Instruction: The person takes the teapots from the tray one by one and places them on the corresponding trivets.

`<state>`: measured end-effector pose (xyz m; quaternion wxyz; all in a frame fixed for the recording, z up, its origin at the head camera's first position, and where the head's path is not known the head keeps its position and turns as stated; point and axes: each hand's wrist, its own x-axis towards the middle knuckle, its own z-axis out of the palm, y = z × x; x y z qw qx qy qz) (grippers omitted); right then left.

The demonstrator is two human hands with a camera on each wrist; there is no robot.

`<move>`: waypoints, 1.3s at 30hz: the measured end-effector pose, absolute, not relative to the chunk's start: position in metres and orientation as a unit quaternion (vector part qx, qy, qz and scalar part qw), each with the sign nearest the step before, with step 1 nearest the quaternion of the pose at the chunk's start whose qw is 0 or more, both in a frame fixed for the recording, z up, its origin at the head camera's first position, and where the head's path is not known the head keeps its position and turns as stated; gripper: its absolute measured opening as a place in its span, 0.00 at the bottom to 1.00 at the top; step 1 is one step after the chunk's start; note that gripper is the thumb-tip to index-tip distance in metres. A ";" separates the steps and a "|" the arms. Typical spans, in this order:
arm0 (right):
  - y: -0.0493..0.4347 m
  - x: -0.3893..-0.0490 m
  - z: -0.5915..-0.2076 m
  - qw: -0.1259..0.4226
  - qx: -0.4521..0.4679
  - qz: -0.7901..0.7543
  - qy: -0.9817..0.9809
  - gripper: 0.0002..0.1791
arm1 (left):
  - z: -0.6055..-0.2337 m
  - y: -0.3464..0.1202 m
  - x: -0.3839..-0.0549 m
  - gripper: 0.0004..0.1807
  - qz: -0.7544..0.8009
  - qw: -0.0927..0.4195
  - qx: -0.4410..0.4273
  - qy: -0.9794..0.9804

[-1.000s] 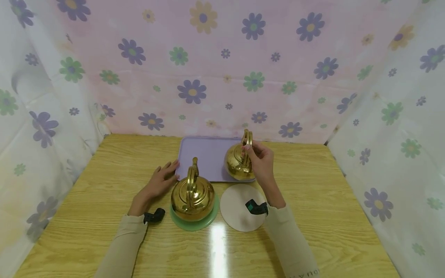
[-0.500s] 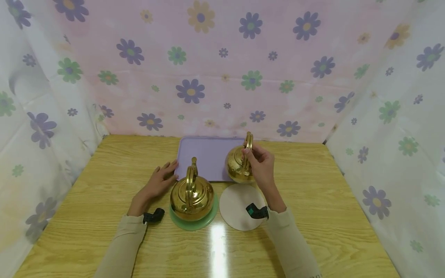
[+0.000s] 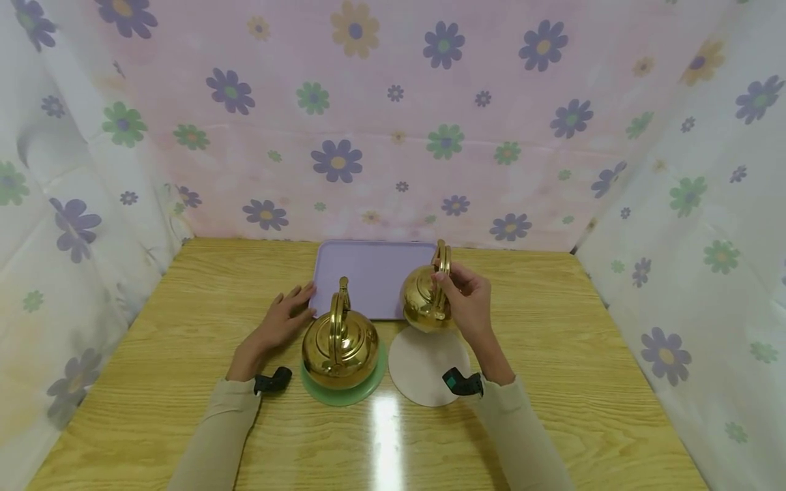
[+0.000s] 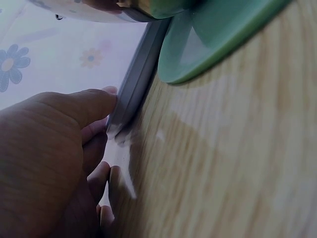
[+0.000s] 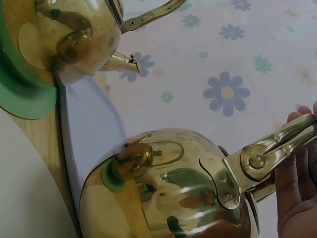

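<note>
My right hand [image 3: 471, 300] grips the upright handle of a small golden kettle [image 3: 424, 300] over the front right part of a purple tray [image 3: 368, 279]. The kettle's lower edge overlaps the far rim of a whitish round mat [image 3: 426, 372]; its underside is hidden. Another golden kettle [image 3: 340, 351], larger in view, stands on a green round mat [image 3: 344, 399] to the left, spout pointing away. My left hand [image 3: 282, 322] rests at the tray's front left edge with fingers spread. In the left wrist view, the thumb [image 4: 96, 105] touches the tray's rim.
The wooden table [image 3: 215, 293] extends around the tray and mats. A floral curtain [image 3: 393, 191] hangs right behind the tray, with more floral cloth at both sides. The left kettle's spout reaches over the tray's front edge.
My right hand has drawn the small kettle toward me and slightly right, from over the tray to the whitish mat's far rim. The left hand and other kettle stay put.
</note>
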<state>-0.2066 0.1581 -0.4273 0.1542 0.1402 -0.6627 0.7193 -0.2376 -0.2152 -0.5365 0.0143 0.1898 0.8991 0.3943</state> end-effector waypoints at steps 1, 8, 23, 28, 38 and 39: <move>0.158 -0.206 -0.427 0.152 0.139 0.718 -0.665 0.15 | -0.536 -0.215 -0.237 0.31 0.394 0.015 0.189 0.899; 0.159 -0.201 -0.427 0.147 0.142 0.716 -0.668 0.14 | -0.535 -0.215 -0.237 0.31 0.397 0.015 0.187 0.899; 0.160 -0.189 -0.430 0.123 0.146 0.711 -0.676 0.15 | -0.537 -0.215 -0.236 0.32 0.398 0.016 0.182 0.899; 0.159 -0.185 -0.430 0.117 0.153 0.713 -0.674 0.16 | -0.536 -0.215 -0.236 0.32 0.398 0.014 0.181 0.899; 0.160 -0.178 -0.432 0.106 0.167 0.711 -0.675 0.17 | -0.534 -0.214 -0.238 0.31 0.395 0.012 0.189 0.899; 0.160 -0.177 -0.433 0.106 0.167 0.711 -0.674 0.17 | -0.534 -0.214 -0.238 0.31 0.395 0.013 0.188 0.899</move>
